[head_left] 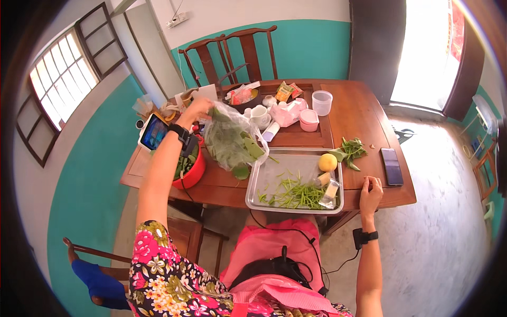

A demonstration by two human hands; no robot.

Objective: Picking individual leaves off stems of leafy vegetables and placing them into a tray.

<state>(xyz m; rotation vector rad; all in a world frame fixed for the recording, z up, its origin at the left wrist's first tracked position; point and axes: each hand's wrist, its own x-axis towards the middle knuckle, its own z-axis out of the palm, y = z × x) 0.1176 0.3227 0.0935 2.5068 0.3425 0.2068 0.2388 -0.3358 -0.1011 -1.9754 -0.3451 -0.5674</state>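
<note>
My left hand (198,109) is closed on the top of a clear plastic bag (228,119) holding large green leaves, tilted over the table. A red basin (194,170) with green leaves in it stands beside the bag, under my left forearm. Right of the bag lies a metal tray (269,174) with cut green stems (301,194), a yellow round fruit (327,162) and a small wrapped packet (331,191). My right hand (371,192) hovers by the table's near edge, fingers curled together; whatever is in them, if anything, is hidden. Leafy greens (351,151) lie beyond it.
A phone (391,166) lies near the table's right edge. Farther back stand a white mug (260,115), a pink-lidded tub (309,120) and a clear plastic cup (321,102). A lit tablet (154,132) stands at the left. Dark cables (288,229) hang across my lap.
</note>
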